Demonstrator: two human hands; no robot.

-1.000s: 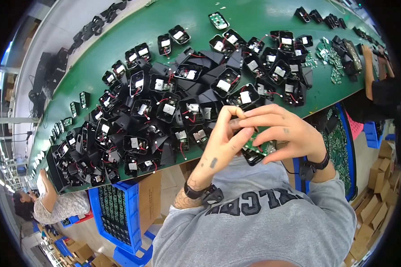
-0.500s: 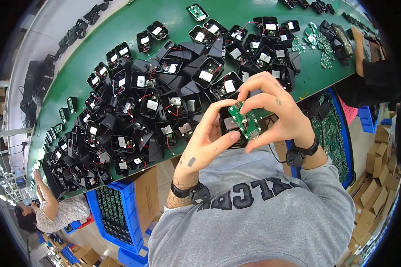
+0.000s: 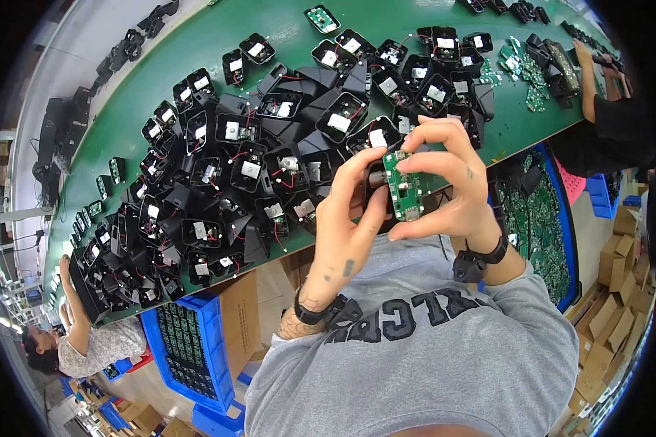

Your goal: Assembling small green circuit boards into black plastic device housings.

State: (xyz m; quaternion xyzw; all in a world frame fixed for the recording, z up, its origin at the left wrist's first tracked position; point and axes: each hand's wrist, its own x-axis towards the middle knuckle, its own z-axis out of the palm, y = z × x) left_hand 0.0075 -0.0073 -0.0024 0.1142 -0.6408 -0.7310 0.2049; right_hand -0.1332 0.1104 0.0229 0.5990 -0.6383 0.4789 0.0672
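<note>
Above the near edge of the table, my right hand [image 3: 455, 178] pinches a green circuit board [image 3: 407, 193] by its two ends, between thumb and fingers. My left hand [image 3: 348, 222] is curled round a black plastic housing [image 3: 359, 194] just left of the board. Fingers and board cover most of that housing, though a grey part shows inside it. Board and housing are close together; whether they touch I cannot tell. Beyond my hands lie many open black housings [image 3: 251, 169] with white blocks and red wires.
Loose green boards [image 3: 519, 62] lie on the green table [image 3: 135, 98] at the right. Blue bins of boards stand at left [image 3: 215, 331] and right [image 3: 570, 240]. One co-worker [image 3: 102, 342] is at far left, another person's arm [image 3: 587, 84] at far right. Cardboard boxes [image 3: 616, 291] stand lower right.
The circuit board has turned more upright and shifted slightly right and down. My left hand has moved right with the housing, and the co-worker's arm at left has risen.
</note>
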